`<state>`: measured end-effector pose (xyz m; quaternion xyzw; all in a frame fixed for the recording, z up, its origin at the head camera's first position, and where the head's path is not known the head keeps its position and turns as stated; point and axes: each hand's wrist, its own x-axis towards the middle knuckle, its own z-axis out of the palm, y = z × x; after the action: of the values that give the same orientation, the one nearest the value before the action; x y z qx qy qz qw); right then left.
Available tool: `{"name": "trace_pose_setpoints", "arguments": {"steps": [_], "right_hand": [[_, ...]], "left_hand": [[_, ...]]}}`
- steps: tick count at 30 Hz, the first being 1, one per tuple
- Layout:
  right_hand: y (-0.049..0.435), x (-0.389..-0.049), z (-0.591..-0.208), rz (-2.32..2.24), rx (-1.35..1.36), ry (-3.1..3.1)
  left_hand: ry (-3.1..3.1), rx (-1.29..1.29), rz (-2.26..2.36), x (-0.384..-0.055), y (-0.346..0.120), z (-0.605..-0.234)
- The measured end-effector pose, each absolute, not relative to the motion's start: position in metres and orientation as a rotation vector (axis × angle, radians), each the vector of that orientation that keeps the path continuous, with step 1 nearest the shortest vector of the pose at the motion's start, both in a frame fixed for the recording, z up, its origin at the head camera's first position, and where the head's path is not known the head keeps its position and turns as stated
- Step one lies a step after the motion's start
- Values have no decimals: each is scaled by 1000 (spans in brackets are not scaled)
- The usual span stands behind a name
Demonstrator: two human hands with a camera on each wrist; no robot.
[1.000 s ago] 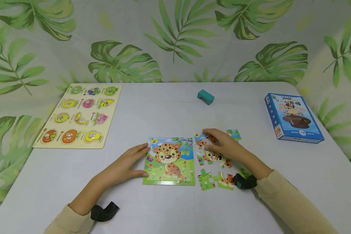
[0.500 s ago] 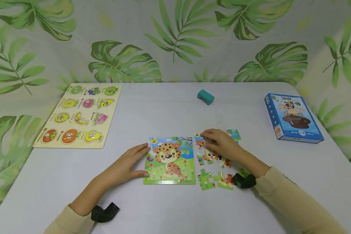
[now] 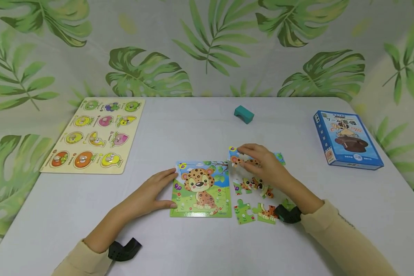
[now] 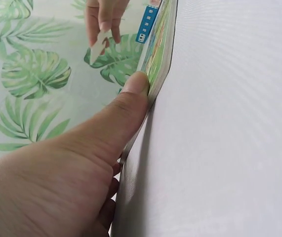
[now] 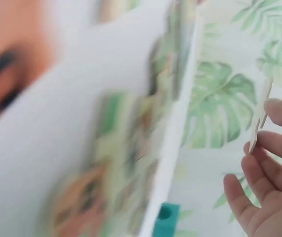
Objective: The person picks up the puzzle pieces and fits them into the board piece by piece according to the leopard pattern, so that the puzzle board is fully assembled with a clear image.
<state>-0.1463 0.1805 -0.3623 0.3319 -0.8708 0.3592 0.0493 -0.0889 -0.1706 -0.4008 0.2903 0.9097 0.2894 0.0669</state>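
Observation:
A square leopard-cub puzzle board (image 3: 201, 188) lies flat before me. My left hand (image 3: 155, 191) rests at its left side, fingers fairly straight at the edge. In the left wrist view the thumb (image 4: 136, 84) presses on the board's rim. Right of the board, my right hand (image 3: 263, 165) pinches a jigsaw piece (image 3: 233, 155) with a yellow corner and a blue top. In the right wrist view this piece (image 5: 255, 123) is edge-on between thumb and fingers, raised above the table. Below that hand lie loose jigsaw pieces (image 3: 244, 212), some partly hidden by the hand and wrist.
A wooden fruit peg puzzle (image 3: 96, 136) lies at the back left. A teal arch block (image 3: 243, 114) stands at the back, right of centre. At the right is a blue game box (image 3: 348, 140). Leaf-print cloth (image 3: 210, 46) hangs behind the table.
My right hand, with the yellow-cornered jigsaw piece, has risen slightly off the other pieces and away from me. The left hand stays at the board's edge.

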Motion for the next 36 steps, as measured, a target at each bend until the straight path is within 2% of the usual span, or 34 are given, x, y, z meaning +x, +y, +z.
{"name": "trace_pose_setpoints", "arguments": {"steps": [9,19,36], "right_hand": [[135,-133,-338,1003,1215,-2454],[80,-125,-355,993,1226,-2627],[70,-136,-389,722,1233,-2845]], "left_hand": [[2755,884,853,-90,-172,-402],[2759,920,868,-92,-173,-404],[2758,915,866,-91,-173,-404]]}}
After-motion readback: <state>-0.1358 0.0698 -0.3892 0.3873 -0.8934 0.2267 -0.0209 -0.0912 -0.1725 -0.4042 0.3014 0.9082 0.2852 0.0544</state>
